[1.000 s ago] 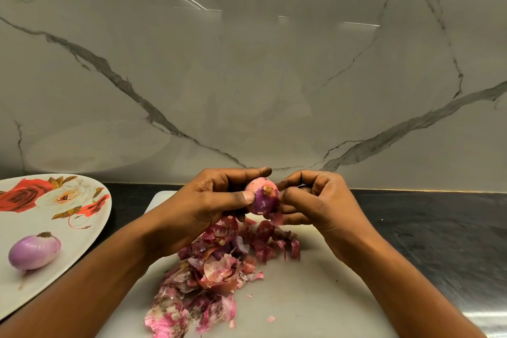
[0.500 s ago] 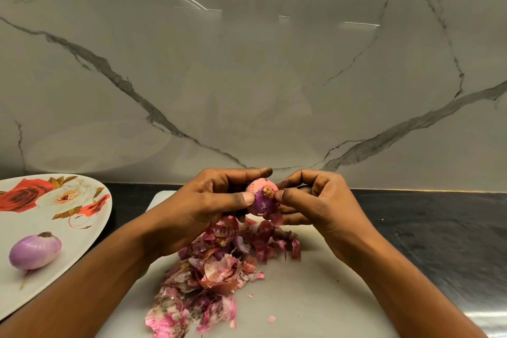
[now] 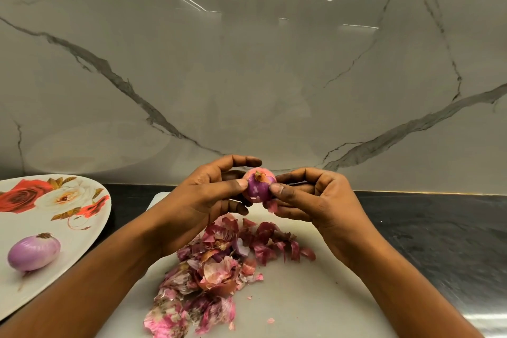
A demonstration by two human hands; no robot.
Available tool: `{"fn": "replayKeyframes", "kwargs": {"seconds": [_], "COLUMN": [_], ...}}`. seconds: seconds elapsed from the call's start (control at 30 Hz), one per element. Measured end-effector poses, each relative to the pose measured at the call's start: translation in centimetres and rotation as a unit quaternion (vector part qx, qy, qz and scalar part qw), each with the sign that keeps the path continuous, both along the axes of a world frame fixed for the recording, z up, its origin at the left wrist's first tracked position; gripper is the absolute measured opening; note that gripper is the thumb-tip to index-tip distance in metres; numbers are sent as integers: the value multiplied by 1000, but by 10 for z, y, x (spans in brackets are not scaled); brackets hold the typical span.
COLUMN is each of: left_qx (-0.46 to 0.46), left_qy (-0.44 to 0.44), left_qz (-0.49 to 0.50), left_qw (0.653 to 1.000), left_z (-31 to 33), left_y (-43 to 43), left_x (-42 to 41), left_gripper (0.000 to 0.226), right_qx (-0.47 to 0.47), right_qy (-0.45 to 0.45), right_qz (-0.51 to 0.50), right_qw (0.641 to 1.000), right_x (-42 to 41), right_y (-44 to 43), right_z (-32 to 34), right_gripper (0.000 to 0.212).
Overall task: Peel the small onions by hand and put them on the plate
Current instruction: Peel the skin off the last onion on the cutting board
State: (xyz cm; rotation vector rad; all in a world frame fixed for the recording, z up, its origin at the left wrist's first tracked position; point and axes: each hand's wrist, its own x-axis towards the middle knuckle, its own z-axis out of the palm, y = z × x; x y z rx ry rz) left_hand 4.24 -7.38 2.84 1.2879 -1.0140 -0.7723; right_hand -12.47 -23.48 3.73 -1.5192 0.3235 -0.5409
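I hold a small purple onion above a white cutting board. My left hand grips it from the left, thumb on its front. From the right, my right hand pinches at its side, and a scrap of pink skin hangs just under that thumb. The root end faces up, with some skin left around it. A peeled onion lies on a white plate with red roses at the left.
A heap of pink and red onion skins covers the board below my hands. The board lies on a dark counter against a grey marble wall. The plate's right rim ends just left of the board.
The onion has turned in my fingers, and my right thumb has shifted from its top to its lower right side. A loose scrap of skin now hangs below it.
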Motion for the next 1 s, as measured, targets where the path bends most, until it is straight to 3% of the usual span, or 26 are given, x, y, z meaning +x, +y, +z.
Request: {"fn": "replayKeyframes", "kwargs": {"seconds": [0.17, 0.33, 0.63, 0.8, 1.0], "left_qx": [-2, 23, 15, 18, 9], "left_qy": [7, -53, -29, -79, -96], "left_qz": [37, 56, 70, 119, 125], "left_qw": [999, 997, 997, 990, 987], "left_z": [2, 3, 3, 3, 5], "left_y": [0, 0, 0, -1, 0], "left_x": [-2, -4, -6, -9, -9], "left_gripper": [37, 57, 55, 58, 60], "right_qx": [-7, 1, -21, -6, -33], "right_qy": [-4, -19, 2, 68, 86], "right_qz": [-19, -40, -38, 26, 74], "right_qw": [1000, 999, 999, 997, 993], "right_x": [0, 0, 0, 0, -2], "right_y": [-1, -4, -4, 1, 3], "right_z": [-1, -2, -2, -2, -2], "right_gripper": [32, 17, 15, 39, 25]}}
